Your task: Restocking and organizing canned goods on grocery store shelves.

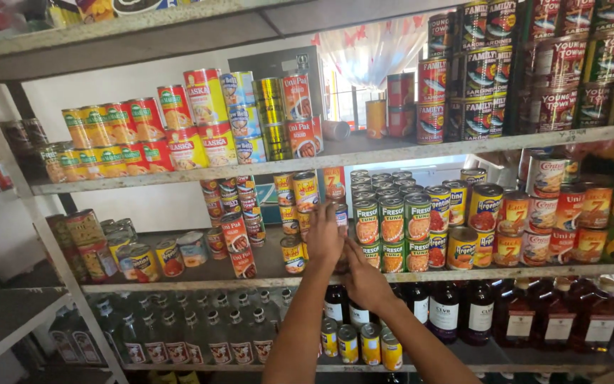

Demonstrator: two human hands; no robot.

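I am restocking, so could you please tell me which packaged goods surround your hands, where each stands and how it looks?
Green-labelled round cans: middle shelf, stacked right of the left hand and right hand.
Red and yellow cans: upper shelf, left, stacked in two tiers.
Dark glass bottles: lower shelf, right, white labels.
Small yellow cans: lower shelf, below the hands.

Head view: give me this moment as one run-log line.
left hand raised at stacked green-labelled tins | right hand beside it, same stack | grip hidden | grey metal middle shelf
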